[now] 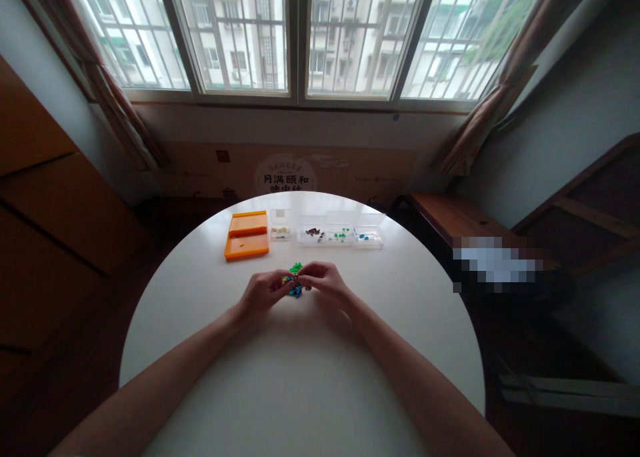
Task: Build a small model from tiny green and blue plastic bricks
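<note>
Near the middle of the white table, both my hands meet over a small colourful cluster of little pieces [297, 290], green at the far side, blue and brown nearer me. My left hand [263, 289] has its thumb and fingers pinched at the cluster's left side. From the right, my right hand [324, 280] pinches at the same cluster with thumb and forefinger. The pieces are too small to name for certain, and the fingertips hide part of them. Whether the cluster is one joined object or loose pieces, I cannot tell.
Beyond my hands stands an open orange case [249, 245] with a small piece inside. Beside it are a clear box [281, 213] with pale pieces and a clear divided box [313, 243] with brown, green and blue pieces. A wooden bench [443, 210] is right of the round table [210, 363].
</note>
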The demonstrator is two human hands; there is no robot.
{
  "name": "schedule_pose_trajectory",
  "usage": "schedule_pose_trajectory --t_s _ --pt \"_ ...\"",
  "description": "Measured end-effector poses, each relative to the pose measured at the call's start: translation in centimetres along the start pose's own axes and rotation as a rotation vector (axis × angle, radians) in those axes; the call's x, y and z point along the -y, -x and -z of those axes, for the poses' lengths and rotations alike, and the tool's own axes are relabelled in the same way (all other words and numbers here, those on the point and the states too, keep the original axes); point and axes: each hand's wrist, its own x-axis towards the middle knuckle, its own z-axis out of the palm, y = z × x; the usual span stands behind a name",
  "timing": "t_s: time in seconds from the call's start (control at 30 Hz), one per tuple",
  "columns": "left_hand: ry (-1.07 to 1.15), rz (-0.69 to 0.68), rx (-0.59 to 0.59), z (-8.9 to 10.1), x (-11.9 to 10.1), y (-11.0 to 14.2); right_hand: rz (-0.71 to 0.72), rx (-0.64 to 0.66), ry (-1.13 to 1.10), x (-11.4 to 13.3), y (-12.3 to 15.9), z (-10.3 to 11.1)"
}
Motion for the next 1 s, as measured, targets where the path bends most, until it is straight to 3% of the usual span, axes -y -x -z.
schedule_pose_trajectory --t_s 0.33,1.0 --pt "0.078 -0.096 0.001 -0.08 -0.16 0.03 -0.119 0.113 -0.118 0.47 0.48 0.17" --pt "0.060 -0.104 0.032 0.15 -0.40 0.00 -0.168 0.081 -0.124 0.73 0.41 0.00"
